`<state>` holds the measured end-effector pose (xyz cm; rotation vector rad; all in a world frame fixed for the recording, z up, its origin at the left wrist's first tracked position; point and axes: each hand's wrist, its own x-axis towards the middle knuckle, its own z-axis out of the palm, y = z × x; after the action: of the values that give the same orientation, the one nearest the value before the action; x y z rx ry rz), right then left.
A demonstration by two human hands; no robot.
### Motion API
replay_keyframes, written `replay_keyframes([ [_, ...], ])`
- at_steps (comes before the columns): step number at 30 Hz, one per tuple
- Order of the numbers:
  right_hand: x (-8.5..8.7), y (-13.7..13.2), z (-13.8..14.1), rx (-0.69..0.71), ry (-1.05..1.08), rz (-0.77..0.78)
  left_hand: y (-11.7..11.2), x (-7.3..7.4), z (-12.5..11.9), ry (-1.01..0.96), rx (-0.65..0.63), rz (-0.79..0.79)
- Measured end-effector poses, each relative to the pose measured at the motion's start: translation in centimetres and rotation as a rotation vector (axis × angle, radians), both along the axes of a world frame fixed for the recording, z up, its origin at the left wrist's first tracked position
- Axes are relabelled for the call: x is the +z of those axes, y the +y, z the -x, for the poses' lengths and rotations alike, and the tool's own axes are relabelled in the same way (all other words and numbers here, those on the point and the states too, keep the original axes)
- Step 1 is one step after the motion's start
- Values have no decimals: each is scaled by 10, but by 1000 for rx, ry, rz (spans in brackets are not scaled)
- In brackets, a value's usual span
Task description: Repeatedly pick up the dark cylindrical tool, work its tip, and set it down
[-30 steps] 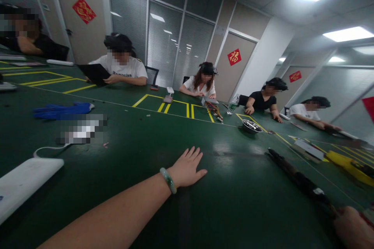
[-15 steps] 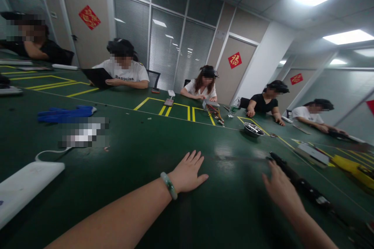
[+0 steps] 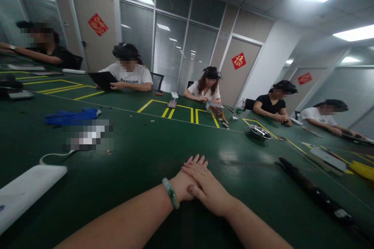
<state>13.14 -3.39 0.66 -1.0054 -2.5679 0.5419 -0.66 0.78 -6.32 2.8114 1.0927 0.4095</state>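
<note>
The grip of the right hand (image 3: 212,190) is loose, its fingers stretched out and laid across the back of the left hand (image 3: 181,185) rather than closed round it. The left hand lies palm down at the lower centre of the frame, its fingers extended, and the two hands have hold of nothing but this contact with each other. A green, marbled bangle (image 3: 170,193) circles the left wrist, just left of the stacked hands. The nearest loose thing, a black rod-shaped tool (image 3: 317,196), lies slantwise on the green tabletop (image 3: 140,155) at the lower right, apart from the right hand. Towards the lower left edge sits a white slab-like device (image 3: 35,186), its cable running to a pixelated object (image 3: 90,136); a blue glove (image 3: 71,116) lies just above that in the frame. Right of centre stand a shiny metal bowl (image 3: 260,132) and a clear bottle (image 3: 239,109), near a grey box with coloured wires (image 3: 220,116). Farther right are a pale box (image 3: 327,160) and, at the edge, something yellow (image 3: 362,170). Across the upper middle, people in dark headgear sit along the far side; one in a white T-shirt (image 3: 137,76) holds a dark flat panel (image 3: 103,81).
</note>
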Motion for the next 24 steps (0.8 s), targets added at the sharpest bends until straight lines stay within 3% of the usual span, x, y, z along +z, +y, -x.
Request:
replay_keyframes([
  [9, 2, 4, -18, 74, 11, 99, 8, -13, -4, 51, -7, -2],
  [15, 5, 11, -40, 3, -57, 16, -2, 21, -2, 85, 9, 75],
  [18, 8, 27, -96, -354, -147, -127, -7, 39, 0, 32, 62, 119],
  [21, 2, 36, -195, -975, -238, -331, -9, 48, 1, 39, 55, 178],
  [24, -18, 25, -305, -1701, -199, -471, -9, 49, 2, 38, 52, 206],
])
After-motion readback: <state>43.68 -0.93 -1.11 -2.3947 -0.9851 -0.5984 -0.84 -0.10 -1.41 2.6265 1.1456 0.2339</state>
